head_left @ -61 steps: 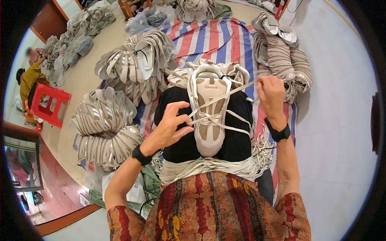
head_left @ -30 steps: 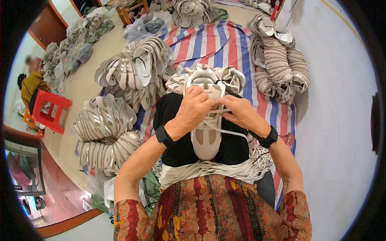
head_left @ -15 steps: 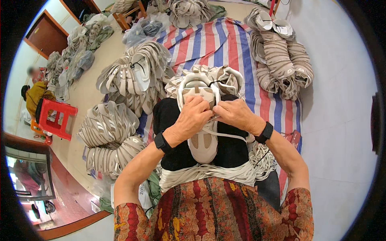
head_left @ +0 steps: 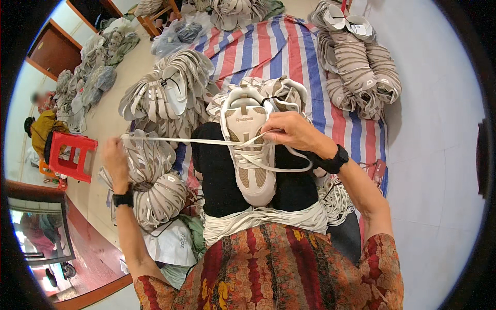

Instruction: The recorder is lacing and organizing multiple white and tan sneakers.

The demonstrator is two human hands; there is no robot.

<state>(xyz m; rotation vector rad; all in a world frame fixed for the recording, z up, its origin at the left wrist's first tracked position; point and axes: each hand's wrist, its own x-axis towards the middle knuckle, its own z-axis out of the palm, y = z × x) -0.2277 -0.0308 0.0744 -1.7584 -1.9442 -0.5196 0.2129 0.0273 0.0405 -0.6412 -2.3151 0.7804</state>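
Note:
A beige and white sneaker (head_left: 256, 190) rests on my black-clad thighs, toe toward me, with lacing across its lower tongue. A flat white shoelace (head_left: 178, 140) runs taut from its eyelets out to the left. My left hand (head_left: 114, 159), smeared by motion, is closed on the far end of that lace, beyond my left knee. At the right eyelet edge my right hand (head_left: 290, 133) is closed in a pinch on the lace where it comes out. A loose lace loop hangs right of the shoe, below that hand.
White laces (head_left: 263, 219) lie across my lap, and a tangle of them (head_left: 336, 204) is at my right. Bundled shoe uppers (head_left: 173, 93) stand left, others (head_left: 359, 67) far right, on a striped sheet (head_left: 248, 54). A red stool (head_left: 72, 155) and a seated person are far left.
My left hand has swept from the shoe far out to the left, drawing the lace out straight. My right hand stays by the eyelets, slightly higher.

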